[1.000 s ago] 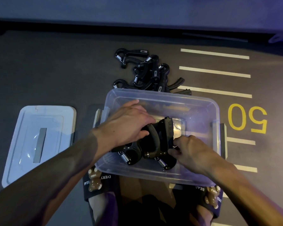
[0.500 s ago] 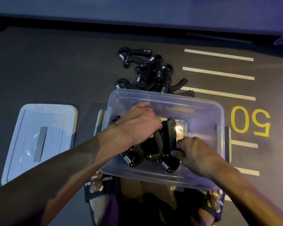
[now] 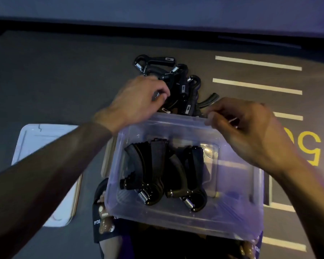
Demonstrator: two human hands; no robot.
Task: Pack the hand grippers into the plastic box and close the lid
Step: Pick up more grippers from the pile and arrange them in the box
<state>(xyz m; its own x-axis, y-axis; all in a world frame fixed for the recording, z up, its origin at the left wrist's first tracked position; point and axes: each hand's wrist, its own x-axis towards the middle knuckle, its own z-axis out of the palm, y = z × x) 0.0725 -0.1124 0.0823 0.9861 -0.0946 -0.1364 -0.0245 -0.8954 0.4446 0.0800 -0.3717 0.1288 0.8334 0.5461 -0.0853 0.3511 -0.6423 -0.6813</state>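
The clear plastic box [image 3: 176, 221] sits on the dark floor in front of me. Two black hand grippers lie side by side in it, one on the left [image 3: 148, 165] and one on the right [image 3: 192, 174], springs toward me. Beyond its far rim is a pile of several more black hand grippers [image 3: 183, 86]. My left hand [image 3: 138, 100] reaches past the box to the pile's left side, fingers curled around a gripper with its spring showing. My right hand [image 3: 251, 133] hovers over the far right rim, fingers bent and blurred, nothing visible in them. The white lid [image 3: 45, 146] lies flat to the left.
My feet in dark slippers [image 3: 103, 221] stick out under the box's near edge. White painted lines [image 3: 256, 62] and a yellow number [image 3: 310, 144] mark the floor on the right. A dark wall base runs along the back.
Both hands have left the two grippers lying in the box and moved forward. The left one has reached the pile; the right one has risen to the far rim.
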